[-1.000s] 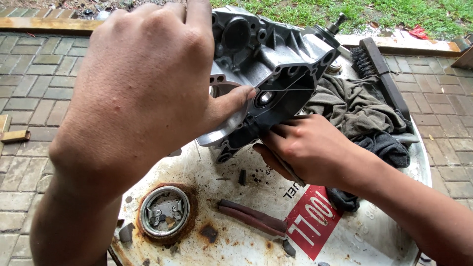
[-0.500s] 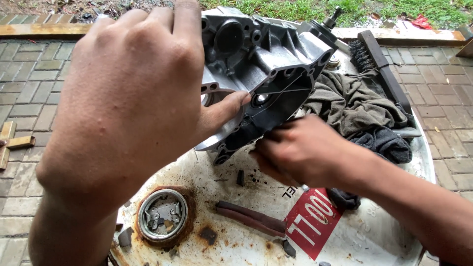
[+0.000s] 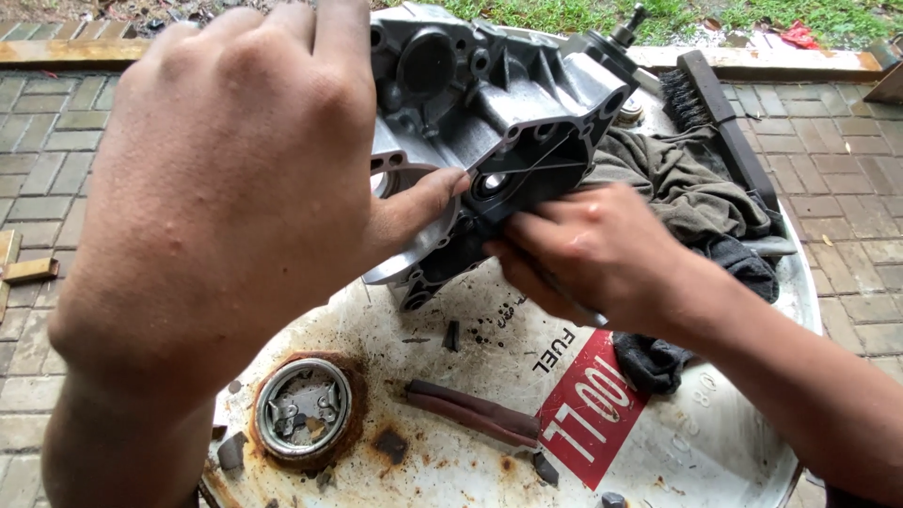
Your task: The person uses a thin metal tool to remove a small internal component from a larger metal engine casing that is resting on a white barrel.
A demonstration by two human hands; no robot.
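Note:
My left hand (image 3: 235, 188) grips a grey cast-metal engine casing (image 3: 489, 103), holding it tilted above the top of a white drum (image 3: 423, 452). The thumb presses on the casing's round rim near a bearing hole. My right hand (image 3: 583, 249) is at the casing's lower dark edge, with its fingers curled against the metal. Whether those fingers hold a small tool or part is hidden.
A black wire brush (image 3: 720, 122) and a dirty olive rag (image 3: 677, 188) lie at the drum's far right. A rusty bung cap (image 3: 303, 409) and reddish-handled pliers (image 3: 470, 412) rest on the drum top. Brick paving (image 3: 56, 169) surrounds it, with grass behind.
The casing and both hands have shifted slightly; my right hand has moved up closer against the casing's lower edge.

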